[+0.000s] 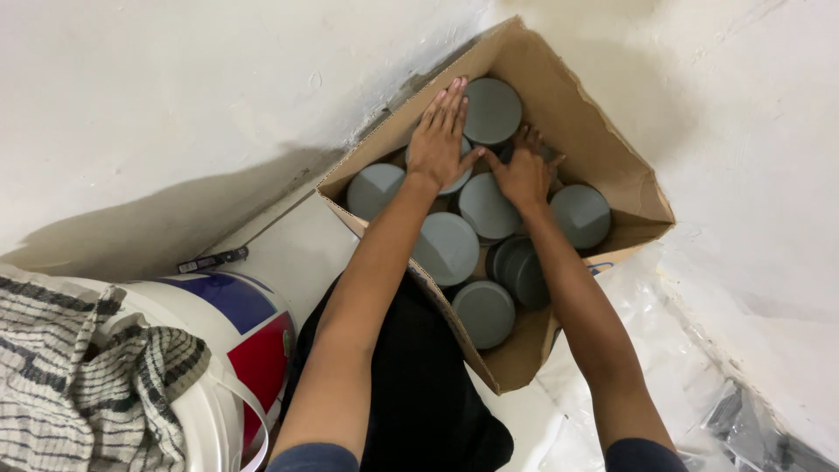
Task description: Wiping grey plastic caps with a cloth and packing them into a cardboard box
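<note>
Both hands reach forward into an open cardboard box (603,166) set in the wall corner; the left hand (440,140) lies flat, fingers straight and together, palm on a grey round lid (491,110), gripping nothing; the right hand (524,170) is curled among the lids, whether it grips one I cannot tell; lids mostly face up, a few stand on edge; at far left, a white bucket (229,306) with blue and red label panels carries a striped cloth (79,376).

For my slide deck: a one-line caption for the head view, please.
Both hands, left hand and right hand, reach among grey round caps in an open cardboard box.
</note>
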